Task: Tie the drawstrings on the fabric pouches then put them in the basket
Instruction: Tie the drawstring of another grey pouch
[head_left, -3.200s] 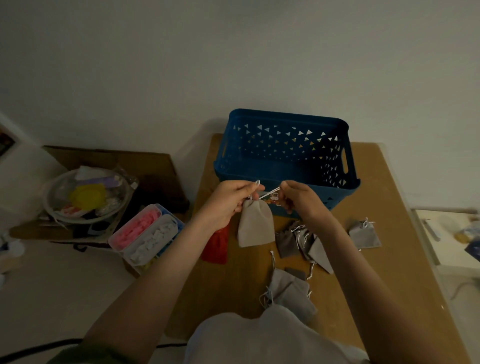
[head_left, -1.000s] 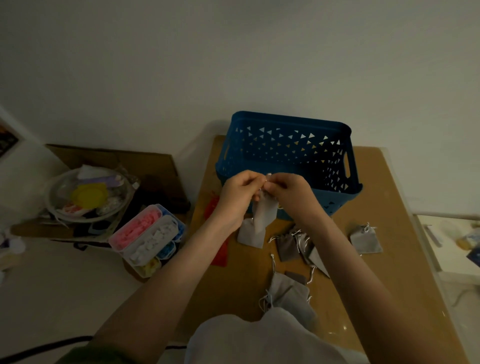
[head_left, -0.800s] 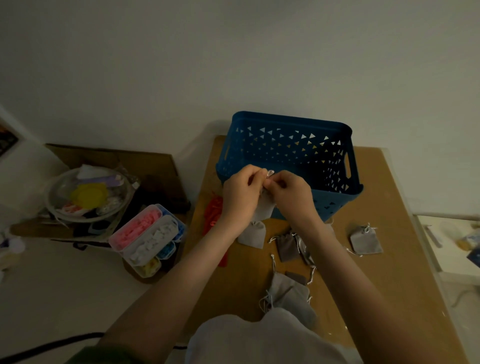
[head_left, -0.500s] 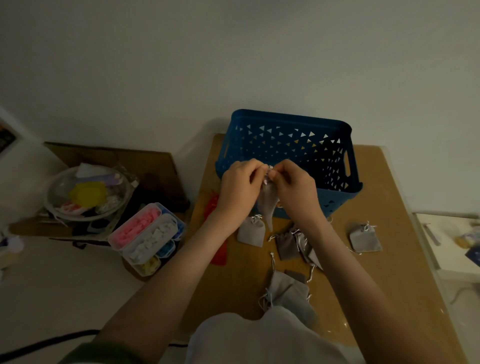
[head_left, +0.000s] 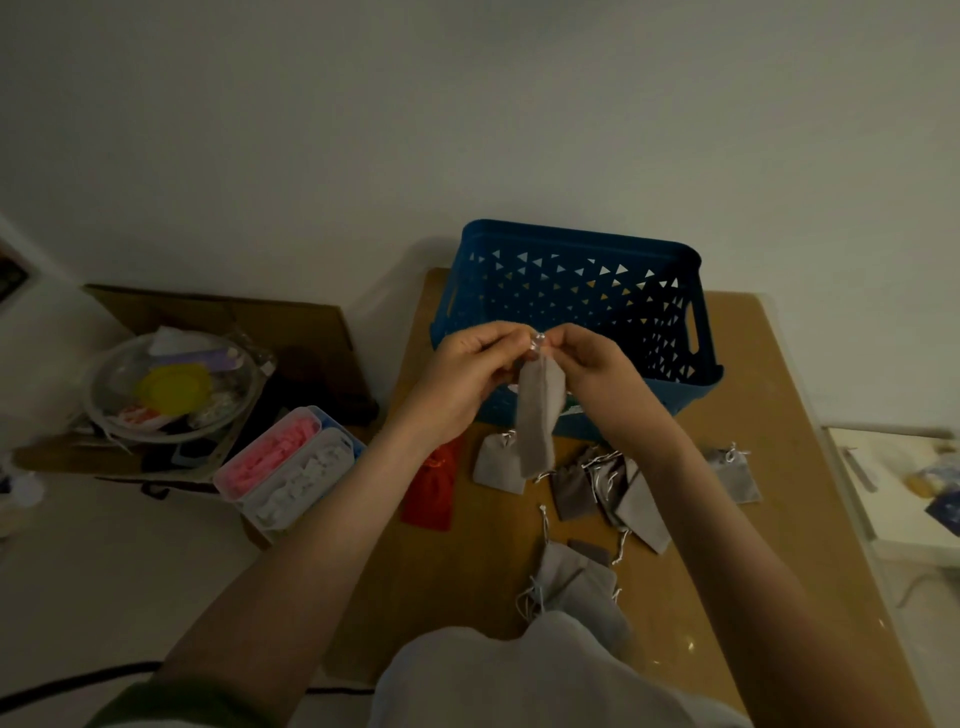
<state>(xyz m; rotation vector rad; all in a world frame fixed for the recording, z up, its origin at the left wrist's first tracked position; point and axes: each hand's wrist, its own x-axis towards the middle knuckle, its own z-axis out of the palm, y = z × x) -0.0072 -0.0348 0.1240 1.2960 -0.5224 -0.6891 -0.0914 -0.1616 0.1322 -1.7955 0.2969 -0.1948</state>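
A light grey fabric pouch (head_left: 539, 415) hangs in the air in front of the blue plastic basket (head_left: 576, 249). My left hand (head_left: 462, 384) and my right hand (head_left: 592, 369) pinch its white drawstrings at the top, fingertips almost touching. On the wooden table (head_left: 779, 415) below lie another tied grey pouch (head_left: 496, 465), a red pouch (head_left: 434, 491), a heap of darker grey pouches (head_left: 608, 488), one grey pouch (head_left: 735, 470) to the right and several more (head_left: 571, 577) near my body.
Left of the table, lower down, stand a compartment box (head_left: 291, 467) with pink and white pieces, a clear bowl (head_left: 171, 387) of small items and flat cardboard (head_left: 218, 317). A white wall rises behind the basket. A pale shelf (head_left: 893, 483) sits at the right.
Earlier my hands held the drawstrings pulled apart above the table; they have since come together and risen to the basket's front wall, the pouch hanging narrower below them.
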